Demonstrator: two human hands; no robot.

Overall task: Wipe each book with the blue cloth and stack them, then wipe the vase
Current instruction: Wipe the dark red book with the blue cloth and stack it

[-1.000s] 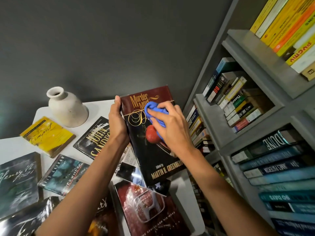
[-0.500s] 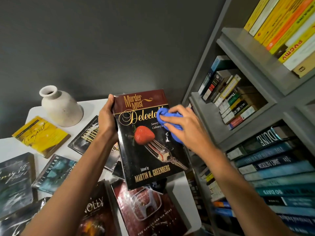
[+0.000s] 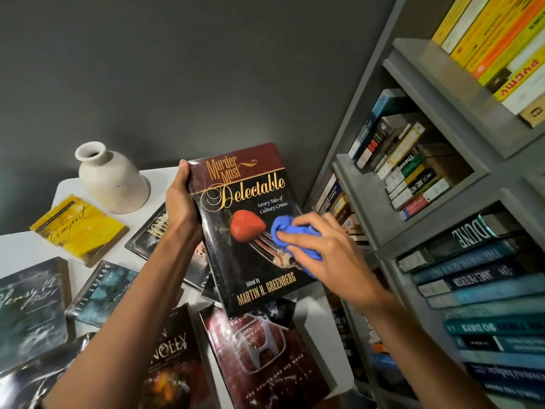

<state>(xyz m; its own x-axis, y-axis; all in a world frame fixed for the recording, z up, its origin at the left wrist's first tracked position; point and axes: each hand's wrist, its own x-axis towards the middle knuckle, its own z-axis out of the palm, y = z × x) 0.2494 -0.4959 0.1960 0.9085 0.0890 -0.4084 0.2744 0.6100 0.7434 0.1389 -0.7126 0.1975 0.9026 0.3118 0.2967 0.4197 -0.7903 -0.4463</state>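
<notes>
My left hand (image 3: 181, 205) grips the spine edge of a dark hardback with a strawberry on its cover (image 3: 236, 202), held tilted above the table. My right hand (image 3: 327, 249) presses a bunched blue cloth (image 3: 283, 231) against the cover's lower right part, beside the strawberry. A cream ceramic vase (image 3: 112, 180) stands upright at the table's far left corner. Several other books lie flat and scattered on the white table (image 3: 165, 175), among them a yellow one (image 3: 79, 228) and a dark red one (image 3: 265, 358).
A grey bookcase (image 3: 413, 202) packed with books rises close on the right, its shelf edges near my right forearm. A dark grey wall stands behind the table. The table's right edge runs just under the held book.
My right hand has slid the blue cloth from the cover's upper area across to the right and down to its lower right. The title is now uncovered. My left hand keeps its grip.
</notes>
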